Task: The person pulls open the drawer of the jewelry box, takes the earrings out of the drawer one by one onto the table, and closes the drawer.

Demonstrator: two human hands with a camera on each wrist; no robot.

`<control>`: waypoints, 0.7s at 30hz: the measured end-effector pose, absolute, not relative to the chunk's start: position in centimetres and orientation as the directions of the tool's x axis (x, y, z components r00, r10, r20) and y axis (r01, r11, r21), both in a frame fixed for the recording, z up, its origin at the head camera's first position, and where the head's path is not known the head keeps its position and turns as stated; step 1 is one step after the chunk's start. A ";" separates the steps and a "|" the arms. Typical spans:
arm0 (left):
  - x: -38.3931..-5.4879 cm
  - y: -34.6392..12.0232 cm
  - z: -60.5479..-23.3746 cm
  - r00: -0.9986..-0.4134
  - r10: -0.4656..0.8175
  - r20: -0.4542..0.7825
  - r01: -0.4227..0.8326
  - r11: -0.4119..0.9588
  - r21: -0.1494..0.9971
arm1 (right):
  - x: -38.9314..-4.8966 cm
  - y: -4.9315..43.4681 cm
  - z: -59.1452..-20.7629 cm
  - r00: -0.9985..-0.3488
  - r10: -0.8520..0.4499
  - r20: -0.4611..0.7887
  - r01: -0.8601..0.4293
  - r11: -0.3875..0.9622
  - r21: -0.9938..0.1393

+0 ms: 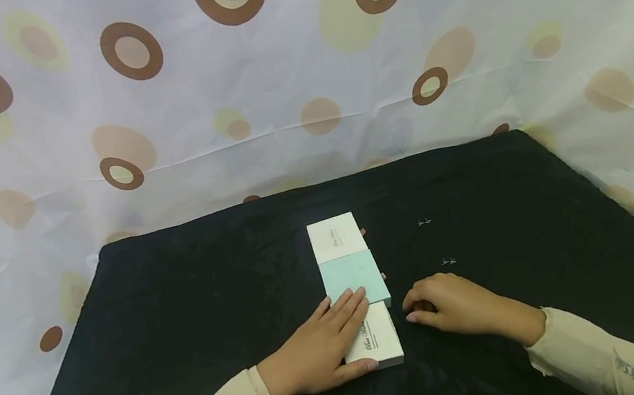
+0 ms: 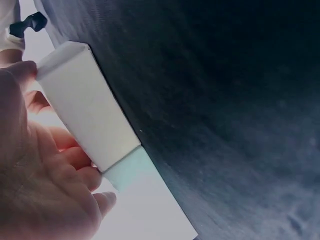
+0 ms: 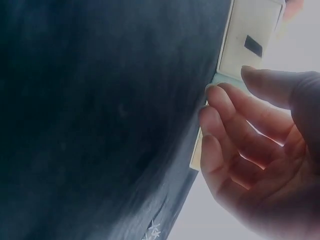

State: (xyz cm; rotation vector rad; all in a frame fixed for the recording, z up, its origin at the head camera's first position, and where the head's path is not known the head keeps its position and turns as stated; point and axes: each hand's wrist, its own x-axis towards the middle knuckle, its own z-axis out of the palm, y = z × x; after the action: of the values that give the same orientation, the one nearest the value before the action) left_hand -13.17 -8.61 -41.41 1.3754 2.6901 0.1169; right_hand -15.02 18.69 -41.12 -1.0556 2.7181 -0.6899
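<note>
Three small flat boxes lie end to end on black cloth: a far white box [image 1: 336, 237], a teal box [image 1: 350, 276] and a near white box [image 1: 386, 336] with printed lettering. My left hand [image 1: 320, 351] rests across the near white box, its fingertips on the teal box and its thumb along the near end. My right hand [image 1: 457, 305] stays just right of the boxes, fingers loosely curled around nothing. In the right wrist view, a dark tab [image 3: 253, 46] shows on the near white box's side.
Beyond my right hand lie two small pairs of shiny star-like pieces, a far pair [image 1: 425, 222] and a nearer pair [image 1: 449, 261]. Black cloth [image 1: 214, 298] covers the table, and a dotted white sheet [image 1: 272, 79] hangs behind it.
</note>
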 end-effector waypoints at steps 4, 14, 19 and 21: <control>-12.9 -8.4 -41.4 -0.597 0.799 -0.073 0.792 0.601 0.108 | -14.9 18.5 -41.2 -0.740 -0.672 0.026 -0.600 0.643 -0.476; -12.7 -8.2 -41.3 -0.606 0.790 -0.091 0.785 0.612 0.089 | -14.7 18.0 -41.5 -0.724 -0.688 0.051 -0.621 0.617 -0.483; -12.7 -8.1 -41.1 -0.601 0.793 -0.095 0.789 0.608 0.089 | -14.6 17.7 -41.5 -0.713 -0.699 0.052 -0.629 0.605 -0.488; -12.7 -8.1 -41.1 -0.600 0.794 -0.093 0.789 0.607 0.095 | -14.6 17.7 -41.4 -0.713 -0.699 0.050 -0.627 0.604 -0.491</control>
State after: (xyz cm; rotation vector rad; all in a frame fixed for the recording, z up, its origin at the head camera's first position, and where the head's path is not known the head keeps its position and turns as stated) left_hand -12.70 -8.05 -41.07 1.3376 2.7019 0.0664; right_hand -14.58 17.68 -41.43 -1.1159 2.6798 -0.7341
